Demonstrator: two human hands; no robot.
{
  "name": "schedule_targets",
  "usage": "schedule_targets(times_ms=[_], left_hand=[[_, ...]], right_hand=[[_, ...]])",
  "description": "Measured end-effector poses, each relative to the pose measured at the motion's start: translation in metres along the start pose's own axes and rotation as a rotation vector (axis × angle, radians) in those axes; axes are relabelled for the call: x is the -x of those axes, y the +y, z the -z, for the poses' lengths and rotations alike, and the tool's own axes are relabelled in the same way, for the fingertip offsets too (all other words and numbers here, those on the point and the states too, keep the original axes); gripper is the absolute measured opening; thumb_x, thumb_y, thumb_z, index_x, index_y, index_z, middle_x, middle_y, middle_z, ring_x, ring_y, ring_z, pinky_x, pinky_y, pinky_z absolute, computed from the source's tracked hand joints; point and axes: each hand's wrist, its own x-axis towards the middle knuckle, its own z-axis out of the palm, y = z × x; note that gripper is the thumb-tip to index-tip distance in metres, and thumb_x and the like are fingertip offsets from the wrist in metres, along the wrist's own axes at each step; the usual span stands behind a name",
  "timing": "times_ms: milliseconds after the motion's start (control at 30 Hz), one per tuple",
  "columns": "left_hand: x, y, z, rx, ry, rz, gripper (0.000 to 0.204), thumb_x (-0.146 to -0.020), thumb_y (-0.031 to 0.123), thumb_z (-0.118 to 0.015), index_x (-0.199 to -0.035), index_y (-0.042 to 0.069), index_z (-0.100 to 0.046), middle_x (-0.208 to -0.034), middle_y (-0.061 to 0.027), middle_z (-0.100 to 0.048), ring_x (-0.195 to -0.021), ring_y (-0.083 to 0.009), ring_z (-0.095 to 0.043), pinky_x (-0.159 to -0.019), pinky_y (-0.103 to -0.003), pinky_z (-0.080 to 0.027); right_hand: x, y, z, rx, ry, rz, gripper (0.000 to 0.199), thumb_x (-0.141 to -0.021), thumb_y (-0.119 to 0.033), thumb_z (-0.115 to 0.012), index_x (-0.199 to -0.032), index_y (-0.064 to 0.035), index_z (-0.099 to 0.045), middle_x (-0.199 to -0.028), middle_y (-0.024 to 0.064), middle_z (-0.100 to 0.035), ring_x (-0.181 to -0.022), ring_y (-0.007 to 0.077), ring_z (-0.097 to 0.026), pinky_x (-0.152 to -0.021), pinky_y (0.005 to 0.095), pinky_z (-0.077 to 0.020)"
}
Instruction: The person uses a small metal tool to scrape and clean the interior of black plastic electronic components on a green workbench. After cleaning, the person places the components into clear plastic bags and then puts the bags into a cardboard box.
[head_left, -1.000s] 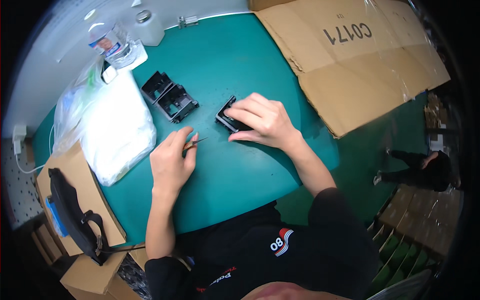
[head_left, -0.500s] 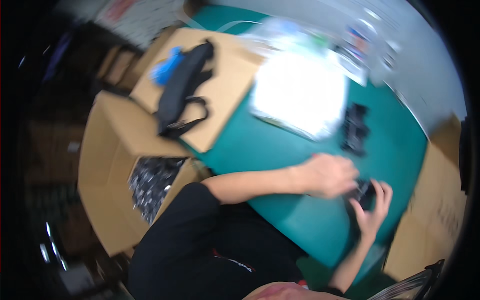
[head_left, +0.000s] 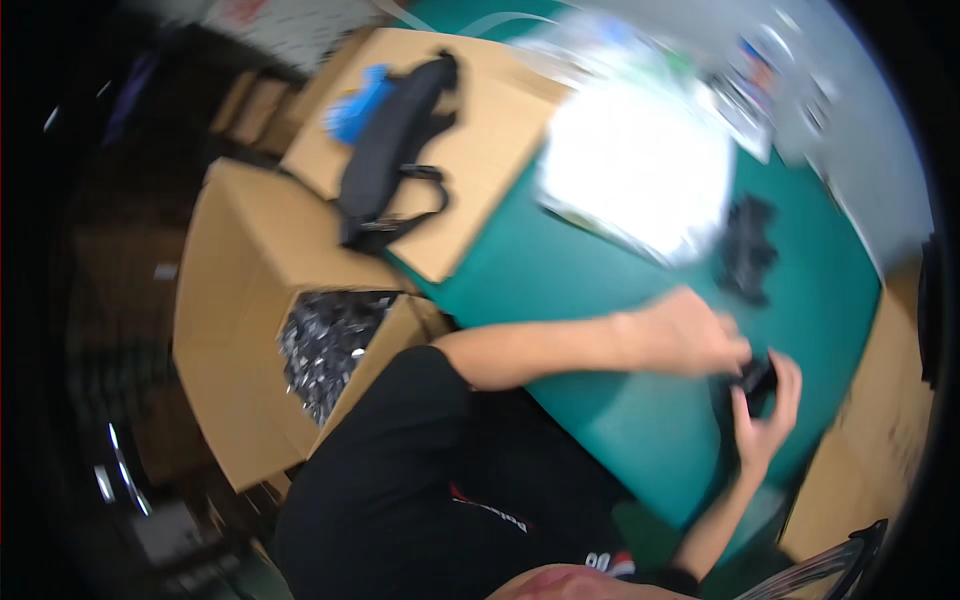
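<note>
My right hand [head_left: 770,415] grips a small black part [head_left: 757,380] between thumb and fingers, over the right side of the green table. My left hand [head_left: 685,335] reaches across from the left, its fingers bent together close against that part. Motion blur hides what these fingers pinch, if anything. Just beyond both hands, several black pieces [head_left: 750,250] lie in a cluster on the tabletop.
A white stack in clear plastic [head_left: 635,170] lies on the green table [head_left: 500,265]. Left of it, cardboard [head_left: 500,100] carries a black pouch with straps [head_left: 390,155] and a blue item [head_left: 355,105]. An open carton [head_left: 225,330] holds small dark shiny packets [head_left: 330,345]. More cardboard [head_left: 850,450] stands right.
The whole view has shifted, so most things appear farther right. Both hands stay together at the small black part; the left hand's fingers have turned slightly downward.
</note>
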Motion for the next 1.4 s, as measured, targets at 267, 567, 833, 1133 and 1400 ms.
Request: schedule_targets(times_ms=[267, 567, 833, 1133, 1400], left_hand=[[-0.015, 0.005, 0.012, 0.094, -0.071, 0.066, 0.014, -0.089, 0.020, -0.075, -0.098, 0.011, -0.070, -0.081, -0.0068, -0.056, -0.070, -0.0246, -0.063, -0.059, -0.037, -0.051], [-0.010, 0.006, 0.008, 0.075, -0.093, -0.010, 0.023, -0.087, 0.020, -0.077, -0.108, 0.013, -0.075, -0.072, -0.0040, -0.054, -0.058, -0.0205, -0.058, -0.053, -0.034, -0.047], [-0.012, 0.010, 0.007, 0.031, -0.151, 0.032, 0.021, -0.087, 0.023, -0.077, -0.106, 0.013, -0.077, -0.070, -0.0031, -0.053, -0.057, -0.0203, -0.057, -0.051, -0.035, -0.046], [-0.012, 0.014, 0.007, -0.050, -0.190, 0.060, 0.018, -0.088, 0.030, -0.076, -0.099, 0.015, -0.076, -0.071, -0.0017, -0.054, -0.055, -0.0215, -0.060, -0.049, -0.035, -0.047], [-0.015, 0.017, 0.011, -0.079, -0.233, 0.069, 0.016, -0.088, 0.033, -0.075, -0.093, 0.017, -0.075, -0.069, -0.0021, -0.053, -0.054, -0.0225, -0.060, -0.048, -0.036, -0.045]], right_hand=[[-0.004, 0.001, 0.006, -0.020, 0.082, 0.039, 0.066, -0.065, -0.021, -0.093, -0.122, -0.0016, -0.067, -0.111, 0.0151, -0.065, -0.099, 0.0300, -0.066, -0.085, 0.0380, -0.0548], [-0.001, 0.002, -0.003, -0.061, 0.103, 0.050, 0.067, -0.065, -0.029, -0.094, -0.119, -0.0003, -0.067, -0.110, 0.0145, -0.068, -0.098, 0.0309, -0.067, -0.086, 0.0388, -0.0557], [-0.003, 0.008, -0.005, -0.073, 0.125, 0.091, 0.063, -0.065, -0.028, -0.094, -0.115, -0.0007, -0.067, -0.106, 0.0145, -0.069, -0.098, 0.0318, -0.066, -0.085, 0.0395, -0.0556], [-0.003, 0.011, -0.005, -0.120, 0.117, 0.088, 0.063, -0.065, -0.027, -0.095, -0.115, -0.0020, -0.066, -0.102, 0.0132, -0.067, -0.092, 0.0308, -0.065, -0.081, 0.0376, -0.0557], [-0.003, 0.012, -0.005, -0.141, 0.108, 0.080, 0.062, -0.065, -0.028, -0.095, -0.114, -0.0030, -0.066, -0.098, 0.0122, -0.065, -0.089, 0.0298, -0.065, -0.078, 0.0368, -0.0555]])
